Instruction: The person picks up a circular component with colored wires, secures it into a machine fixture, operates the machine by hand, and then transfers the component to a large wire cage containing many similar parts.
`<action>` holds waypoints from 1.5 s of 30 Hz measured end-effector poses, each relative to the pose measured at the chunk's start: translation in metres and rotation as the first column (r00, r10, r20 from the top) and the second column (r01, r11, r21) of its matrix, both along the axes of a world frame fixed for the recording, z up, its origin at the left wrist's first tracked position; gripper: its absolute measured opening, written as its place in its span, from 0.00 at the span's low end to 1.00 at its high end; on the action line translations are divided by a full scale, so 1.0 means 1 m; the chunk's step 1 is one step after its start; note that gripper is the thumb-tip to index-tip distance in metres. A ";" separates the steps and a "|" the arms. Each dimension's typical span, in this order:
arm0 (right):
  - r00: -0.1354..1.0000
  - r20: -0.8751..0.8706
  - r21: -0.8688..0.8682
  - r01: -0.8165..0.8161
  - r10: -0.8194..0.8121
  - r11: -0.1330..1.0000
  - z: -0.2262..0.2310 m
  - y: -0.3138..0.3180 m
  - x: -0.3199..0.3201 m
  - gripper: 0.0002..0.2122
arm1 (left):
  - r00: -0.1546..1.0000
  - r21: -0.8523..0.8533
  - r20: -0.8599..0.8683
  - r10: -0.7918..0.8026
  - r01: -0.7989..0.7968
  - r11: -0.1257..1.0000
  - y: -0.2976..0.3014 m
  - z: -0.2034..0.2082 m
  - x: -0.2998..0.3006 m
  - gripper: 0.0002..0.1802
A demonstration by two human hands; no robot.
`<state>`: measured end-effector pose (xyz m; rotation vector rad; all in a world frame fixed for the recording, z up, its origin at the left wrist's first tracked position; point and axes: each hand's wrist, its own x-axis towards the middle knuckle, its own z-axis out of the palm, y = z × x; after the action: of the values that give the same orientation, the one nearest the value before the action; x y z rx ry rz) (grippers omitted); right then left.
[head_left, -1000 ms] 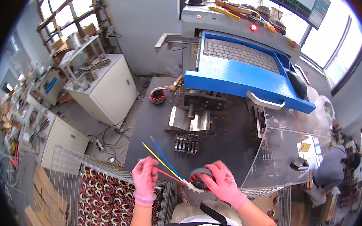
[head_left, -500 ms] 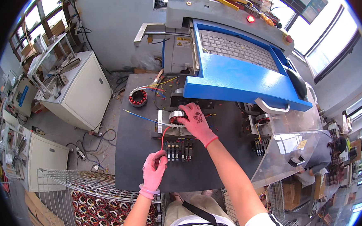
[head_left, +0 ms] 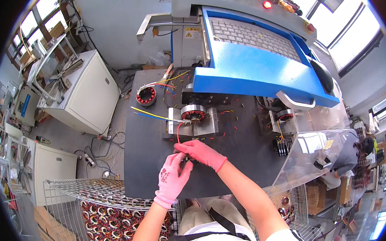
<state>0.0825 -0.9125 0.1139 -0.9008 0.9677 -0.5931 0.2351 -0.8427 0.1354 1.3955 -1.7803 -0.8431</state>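
Note:
A motor stator (head_left: 193, 113) with red windings and a silver rim sits in a metal fixture (head_left: 205, 126) on the dark bench top. Its red wire (head_left: 178, 132) runs down to my fingertips, while its yellow and blue wires (head_left: 150, 114) stretch out to the left. My left hand (head_left: 174, 177), in a pink glove, is closed at the lower end of the red wire. Bent inward, my right hand (head_left: 203, 154) in its pink glove pinches at the same spot, fingertips against the left ones. Both hands mostly cover the row of small terminal clips beneath them.
Another stator (head_left: 146, 96) lies at the bench's far left. Above the fixture juts a blue machine drawer (head_left: 261, 74) with a keyboard (head_left: 252, 37). At right stand a second fixture with a stator (head_left: 284, 115) and a clear guard (head_left: 310, 157). A wire basket (head_left: 65, 192) holds many stators.
My right hand has left the stator and come down to the red wire beside my left hand. The yellow wire now shows above the blue one.

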 end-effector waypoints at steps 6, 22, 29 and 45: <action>0.914 -0.401 -0.223 -0.033 -0.061 0.974 0.010 -0.010 -0.026 0.10 | 0.964 -0.208 0.240 -0.112 0.163 0.964 0.020 -0.028 -0.002 0.23; 0.704 -0.659 -0.618 -0.308 -0.264 0.723 -0.019 -0.010 -0.023 0.09 | 0.721 -0.074 0.687 -0.093 0.197 0.978 0.035 -0.082 -0.017 0.26; 0.675 -0.682 -0.618 -0.327 -0.281 0.715 -0.019 -0.010 -0.021 0.09 | 0.890 -0.111 0.444 -0.101 0.166 0.980 0.014 -0.058 -0.012 0.18; 0.670 -0.679 -0.606 -0.281 -0.300 0.744 -0.007 -0.006 -0.017 0.11 | 0.416 0.287 -0.840 0.348 -0.202 0.936 -0.140 0.008 0.043 0.25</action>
<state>0.0660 -0.9188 0.1071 -1.9160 1.5433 -0.5926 0.2778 -0.9823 0.1431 0.9542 -0.6386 -1.2225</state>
